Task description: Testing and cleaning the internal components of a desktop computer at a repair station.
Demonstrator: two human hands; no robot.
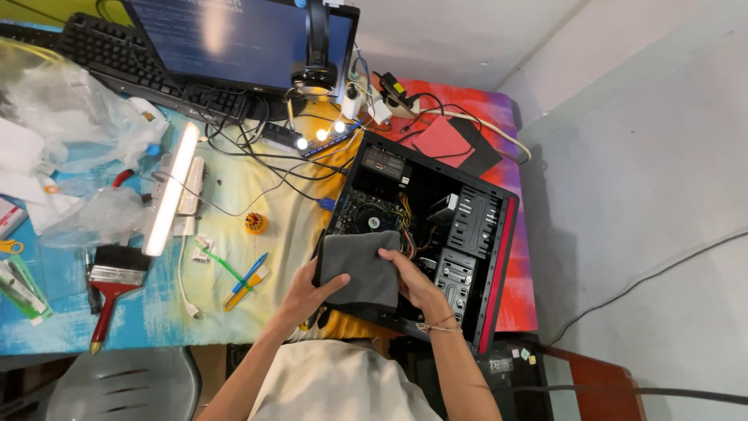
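Fingers on both hands are wrapped around the grey cloth point(360, 267), so nothing is loose here: the left hand point(305, 295) pinches its lower left edge with the thumb lying on top, and the right hand point(415, 282) grips the right edge, fingers curled over it. That cloth sits right at the near left corner of the open computer case point(499, 234), draped over the case wall and partly covering the board inside. From the fingers it spreads up and away toward the monitor point(241, 39), long side running roughly from the near edge to the far edge, and both hands are about equally close since each already has a side of it. The case itself lies flat on the surface point(296, 210), open side up, red trim along its right edge, cables running off its far corner to a lit power strip point(319, 134). Off to the left there's a red-handled paintbrush point(109, 292), a glowing light bar point(171, 187), some pens point(245, 277) and crumpled plastic bags point(70, 109), all well apart from the hands. What I can't make out: whatever is under the cloth, the fingertips tucked beneath it, and the near edge of the case, which is hidden behind the forearms and shirt.
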